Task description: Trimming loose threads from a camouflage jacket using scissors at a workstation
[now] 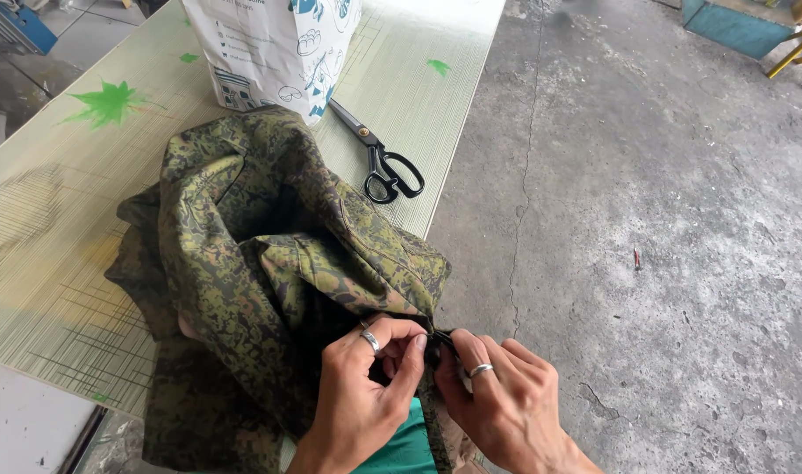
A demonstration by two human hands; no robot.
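A green camouflage garment point(252, 254) lies bunched on the pale patterned table point(59, 237) and hangs over its near edge. My left hand point(366, 386), with a ring on one finger, pinches a dark edge of the cloth at the table corner. My right hand point(497, 395), also ringed, pinches the same spot from the other side, thumb and forefinger tips close to the left hand's. What sits between the fingertips is too small to tell.
Black-handled scissors point(379, 158) lie on the table beyond the garment. A white printed paper bag point(269, 48) stands at the far end. Cracked grey concrete floor point(664, 219) spreads to the right. A blue box and yellow legs show at top right.
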